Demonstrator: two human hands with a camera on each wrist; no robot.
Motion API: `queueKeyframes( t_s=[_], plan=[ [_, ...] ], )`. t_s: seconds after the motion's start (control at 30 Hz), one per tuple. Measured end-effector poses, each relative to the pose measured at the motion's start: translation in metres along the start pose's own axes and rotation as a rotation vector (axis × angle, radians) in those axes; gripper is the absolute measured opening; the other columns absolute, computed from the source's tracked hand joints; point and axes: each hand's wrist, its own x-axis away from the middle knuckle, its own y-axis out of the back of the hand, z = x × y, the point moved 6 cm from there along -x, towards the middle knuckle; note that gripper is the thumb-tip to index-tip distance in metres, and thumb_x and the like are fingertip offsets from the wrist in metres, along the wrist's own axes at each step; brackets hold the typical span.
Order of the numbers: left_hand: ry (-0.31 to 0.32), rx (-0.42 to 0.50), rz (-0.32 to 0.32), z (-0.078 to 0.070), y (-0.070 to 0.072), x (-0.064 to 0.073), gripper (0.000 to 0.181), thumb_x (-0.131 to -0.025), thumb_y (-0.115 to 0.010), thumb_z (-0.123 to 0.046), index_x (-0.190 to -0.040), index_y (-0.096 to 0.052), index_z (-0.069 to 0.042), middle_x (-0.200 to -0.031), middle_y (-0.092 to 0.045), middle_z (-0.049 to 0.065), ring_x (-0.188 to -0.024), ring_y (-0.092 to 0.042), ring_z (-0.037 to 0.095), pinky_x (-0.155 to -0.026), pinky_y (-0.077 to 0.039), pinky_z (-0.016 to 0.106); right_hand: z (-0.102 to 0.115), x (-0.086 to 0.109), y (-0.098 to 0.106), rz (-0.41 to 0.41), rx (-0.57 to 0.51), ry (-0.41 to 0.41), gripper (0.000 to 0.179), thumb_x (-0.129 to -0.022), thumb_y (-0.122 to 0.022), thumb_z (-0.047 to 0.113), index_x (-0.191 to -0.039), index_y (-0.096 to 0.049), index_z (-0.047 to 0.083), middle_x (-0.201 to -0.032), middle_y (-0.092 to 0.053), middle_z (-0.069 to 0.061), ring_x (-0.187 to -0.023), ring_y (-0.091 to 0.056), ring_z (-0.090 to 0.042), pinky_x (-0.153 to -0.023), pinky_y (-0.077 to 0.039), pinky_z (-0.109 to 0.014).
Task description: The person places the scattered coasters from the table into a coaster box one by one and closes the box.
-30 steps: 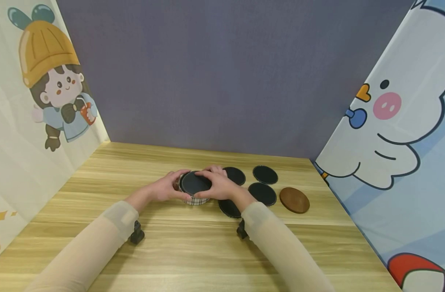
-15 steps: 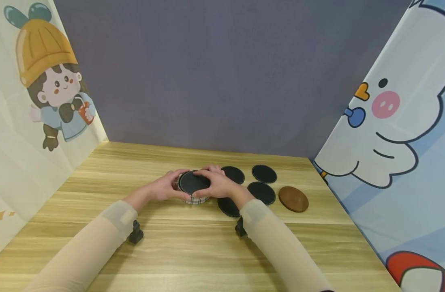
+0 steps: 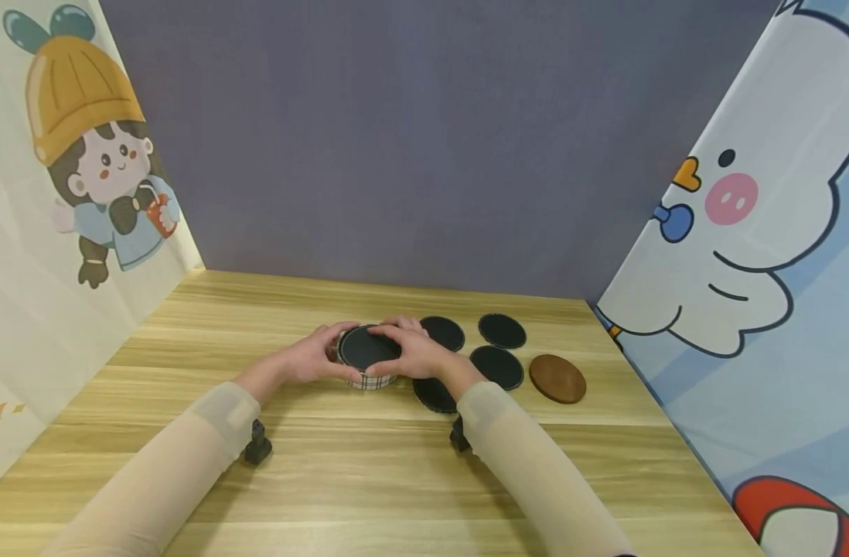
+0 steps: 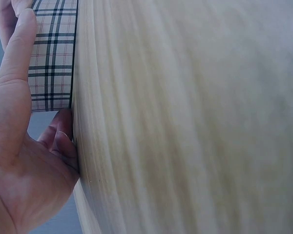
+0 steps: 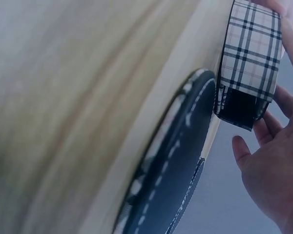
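A round coaster holder (image 3: 369, 381) with a plaid side wall stands on the table, a black disc-shaped coaster (image 3: 367, 348) at its top. My left hand (image 3: 311, 359) grips its left side, thumb at the near side and fingers round the far side. From the right, my right hand (image 3: 424, 356) holds it, with thumb and a fingertip at the rim of the black top. In the right wrist view the plaid wall (image 5: 251, 48) ends at a dark gap in the holder's side. The left wrist view shows my left thumb along the plaid wall (image 4: 51, 58).
Several black stitched coasters lie flat right of the holder: a far one (image 3: 502, 331), a middle one (image 3: 497, 367), one behind my right hand (image 3: 444, 333) and one partly under my right wrist (image 3: 434, 394). A brown wooden disc (image 3: 558, 379) lies further right. A grey partition (image 3: 397, 155) stands behind.
The head view has shifted slightly, moving everything a little left in the picture. Both hands keep the same hold on the coaster holder.
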Motion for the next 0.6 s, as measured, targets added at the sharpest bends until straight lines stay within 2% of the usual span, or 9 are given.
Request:
queueKeyframes(
  t_s=[0.37, 0.6],
  plan=[
    [-0.007, 0.003, 0.005, -0.0003, -0.0007, -0.0011, 0.111, -0.093, -0.089, -0.047, -0.176, -0.020, -0.021, -0.157, -0.029, 0.027, -0.132, -0.066, 0.037, -0.100, -0.058, 0.041, -0.0007, 0.0000, -0.0007, -0.002, 0.001, 0.007, 0.086, -0.095, -0.077, 0.067, -0.169, -0.044, 0.036, -0.175, -0.035, -0.003, -0.162, -0.028, -0.032, -0.127, -0.031, -0.065],
    [0.000, 0.005, -0.002, 0.0007, 0.0000, -0.0002, 0.114, -0.092, -0.090, -0.048, -0.177, -0.019, -0.023, -0.158, -0.029, 0.028, -0.138, -0.063, 0.043, -0.102, -0.058, 0.044, -0.0005, 0.0004, -0.0007, -0.004, 0.011, 0.018, 0.084, -0.097, -0.077, 0.065, -0.168, -0.047, 0.031, -0.176, -0.033, -0.005, -0.164, -0.025, -0.034, -0.129, -0.028, -0.067]
  ],
)
